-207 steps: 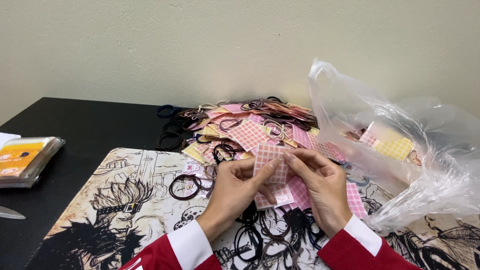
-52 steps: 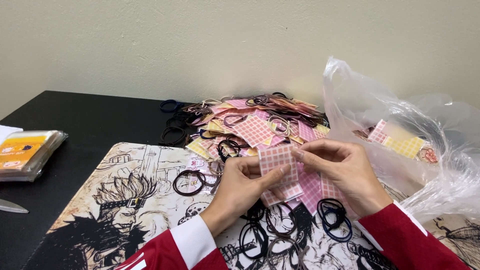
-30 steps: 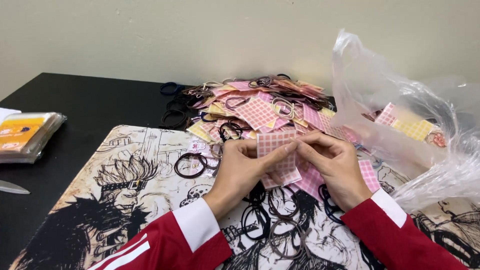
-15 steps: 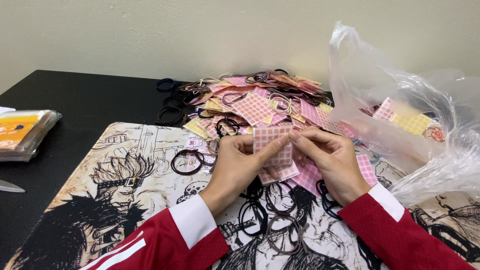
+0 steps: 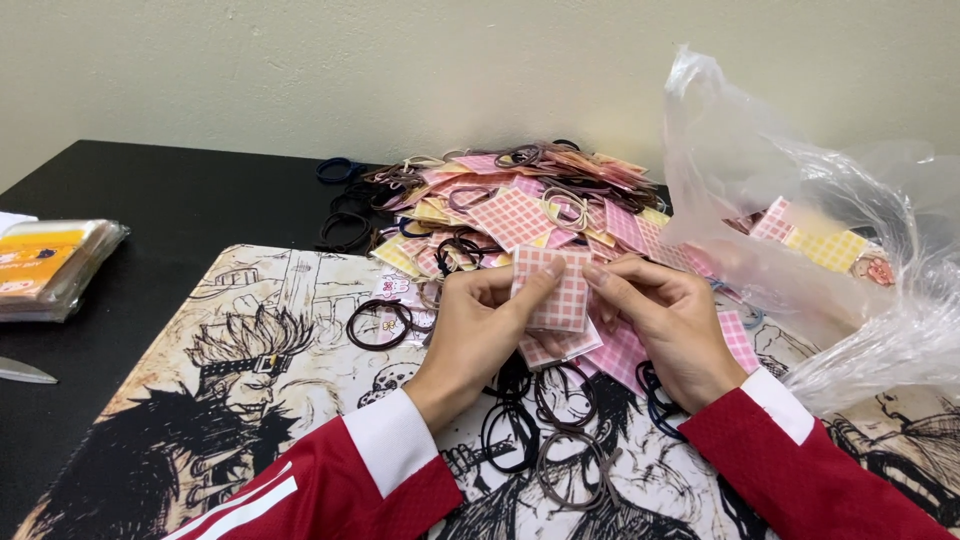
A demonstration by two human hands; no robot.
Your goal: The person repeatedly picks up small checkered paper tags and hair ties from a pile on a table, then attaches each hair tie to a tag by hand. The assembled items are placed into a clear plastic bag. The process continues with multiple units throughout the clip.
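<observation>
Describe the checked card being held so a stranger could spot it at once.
Start at the printed cartoon mat on the black table. Above its middle, the left hand and right hand meet on one pink checked card. Unlike the heaped cards behind, it alone is lifted and pinched between fingers.

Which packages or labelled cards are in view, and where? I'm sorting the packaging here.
Pink checked card: small rectangle, held between left hand and right hand.
Pile of cards: pink and yellow checked, mixed with hair ties, behind the hands.
Clear plastic bag: crumpled, at right, holding a yellow checked card.
Wrapped orange packet: flat, at the left edge.
</observation>
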